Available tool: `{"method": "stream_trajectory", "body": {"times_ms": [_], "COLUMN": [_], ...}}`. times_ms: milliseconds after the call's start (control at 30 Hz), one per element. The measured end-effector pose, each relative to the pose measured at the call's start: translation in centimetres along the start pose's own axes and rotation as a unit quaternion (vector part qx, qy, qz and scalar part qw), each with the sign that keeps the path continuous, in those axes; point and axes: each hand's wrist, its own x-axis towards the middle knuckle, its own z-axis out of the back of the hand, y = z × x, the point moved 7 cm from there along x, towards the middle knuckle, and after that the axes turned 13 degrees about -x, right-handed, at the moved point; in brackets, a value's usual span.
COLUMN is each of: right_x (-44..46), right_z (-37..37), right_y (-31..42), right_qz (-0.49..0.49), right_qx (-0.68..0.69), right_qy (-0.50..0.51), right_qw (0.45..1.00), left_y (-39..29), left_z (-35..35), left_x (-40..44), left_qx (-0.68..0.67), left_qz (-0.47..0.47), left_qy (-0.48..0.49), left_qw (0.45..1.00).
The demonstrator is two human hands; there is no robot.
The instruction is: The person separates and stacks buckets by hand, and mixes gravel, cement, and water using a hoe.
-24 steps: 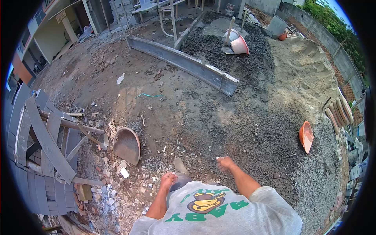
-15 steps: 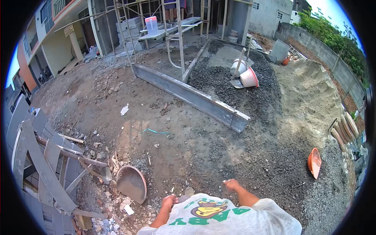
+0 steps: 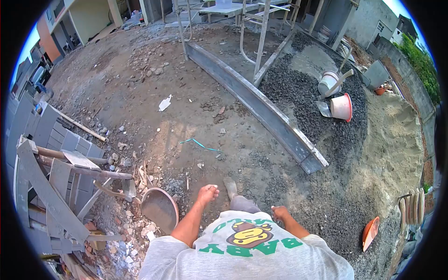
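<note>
My feed looks down on a dirt yard (image 3: 135, 107), with sand (image 3: 392, 135) and dark gravel (image 3: 303, 88) along its right side.
I see a heap of boards (image 3: 51, 186) at the left and a long beam (image 3: 261, 109) lying slantwise ahead of the person's grey shirt (image 3: 252, 266). A brown tub (image 3: 158, 212) sits on rubble just left of the left forearm; on the gravel are a white bucket (image 3: 329, 79), a pink bucket (image 3: 342, 108) on its side and, nearer, an orange tub (image 3: 371, 233). The left hand (image 3: 207, 193) is half curled, nearest the brown tub. The right hand (image 3: 281, 213), well apart from it, is bent above the ground; I cannot tell whether either grips anything.
</note>
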Motion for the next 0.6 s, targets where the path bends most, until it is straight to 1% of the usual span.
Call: {"method": "stream_trajectory", "body": {"times_ms": [67, 100, 133, 167, 200, 233, 267, 300, 367, 400, 433, 500, 533, 567, 600], "right_x": [3.3, 4.7, 3.2, 6.0, 9.3, 10.4, 10.5, 13.1, 16.5, 16.8, 17.3, 18.4, 15.3, 11.3, 11.3], "right_z": [3.2, 4.9, 7.8, 8.4, 10.4, 12.5, 14.7, 16.4, 19.5, 20.5, 20.4, 20.5, 21.0, 21.5, 20.8], "right_y": [5.1, 8.0, 13.4, 14.5, 17.4, 21.0, 25.0, 28.4, 36.2, 40.9, 45.7, 53.7, 58.5, 63.0, 65.3], "right_qz": [0.019, 0.029, 0.044, 0.055, 0.075, 0.076, 0.073, 0.127, 0.187, 0.191, 0.226, 0.25, 0.268, 0.283, 0.254], "right_qx": [-0.063, -0.088, -0.053, -0.06, -0.065, -0.065, -0.063, -0.11, -0.171, -0.184, -0.192, -0.221, -0.182, -0.137, -0.154], "right_qy": [0.0, -0.002, 0.02, 0.008, -0.018, -0.001, 0.016, -0.016, -0.069, -0.088, -0.106, -0.152, -0.121, -0.086, -0.113], "right_qw": [0.998, 0.996, 0.997, 0.997, 0.995, 0.995, 0.995, 0.986, 0.965, 0.96, 0.949, 0.93, 0.938, 0.945, 0.948], "left_y": [3.5, 3.7, 1.7, 0.9, 0.6, -0.5, -2.9, -4.9, -9.3, -10.2, -10.6, -9.2, -7.1, -7.9, -5.8], "left_z": [2.2, 3.6, 5.2, 6.6, 8.0, 9.8, 10.9, 12.3, 14.2, 15.5, 16.9, 19.4, 21.2, 21.6, 23.5], "left_x": [2.4, 3.2, 3.1, 2.4, 3.6, 5.0, 5.1, 6.1, 6.8, 7.6, 8.6, 11.8, 14.3, 15.5, 17.8], "left_qx": [0.007, 0.012, 0.024, 0.032, 0.01, 0.002, -0.059, -0.091, -0.148, -0.168, -0.181, -0.206, -0.195, -0.23, -0.163], "left_qz": [0.055, 0.08, 0.081, 0.09, 0.097, 0.05, 0.05, 0.027, 0.019, 0.009, -0.001, 0.038, 0.088, 0.05, 0.055], "left_qy": [-0.021, -0.034, -0.063, -0.089, -0.112, -0.128, -0.165, -0.193, -0.255, -0.265, -0.27, -0.29, -0.287, -0.28, -0.241], "left_qw": [0.998, 0.996, 0.994, 0.991, 0.989, 0.991, 0.983, 0.977, 0.955, 0.949, 0.946, 0.934, 0.934, 0.931, 0.955]}}
